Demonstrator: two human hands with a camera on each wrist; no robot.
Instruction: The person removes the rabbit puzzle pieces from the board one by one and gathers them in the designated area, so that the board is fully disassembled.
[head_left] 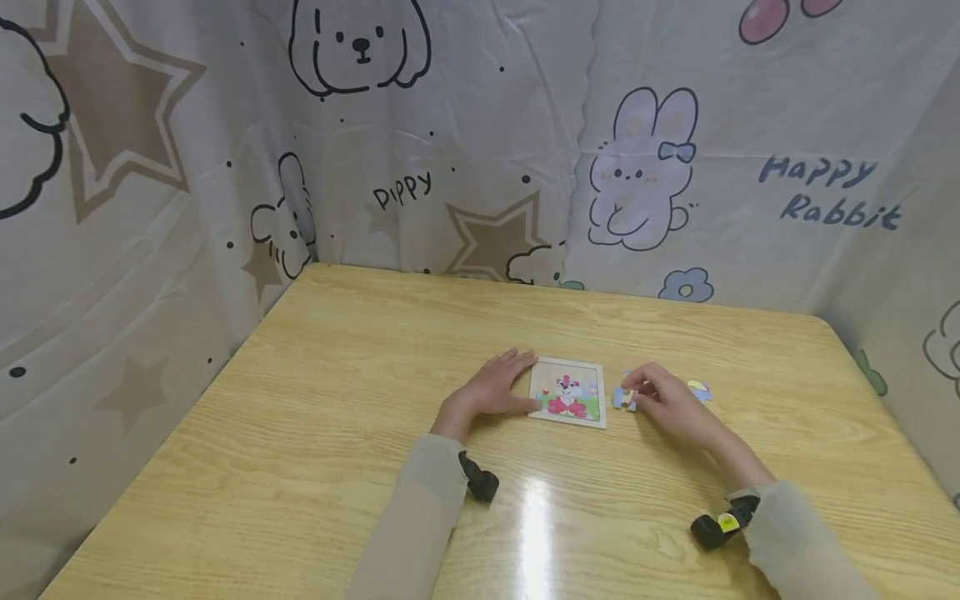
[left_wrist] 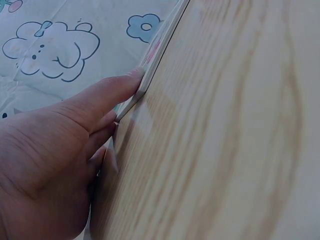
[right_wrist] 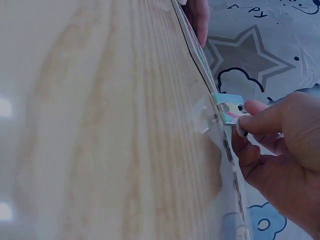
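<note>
A square picture puzzle in a pale frame lies flat on the table, showing a pink and white cartoon animal on green. My left hand rests at its left side, fingers stretched to the upper corner and thumb on the lower left edge. In the left wrist view, the thumb lies along the frame's edge. Just right of the frame, my right hand pinches a small puzzle piece between thumb and fingers. The piece is light blue with yellow and pink, and tilted up in the right wrist view.
More puzzle pieces lie beyond my right hand, partly hidden by it. The wood-grain table meets a printed cloth at its back and sides.
</note>
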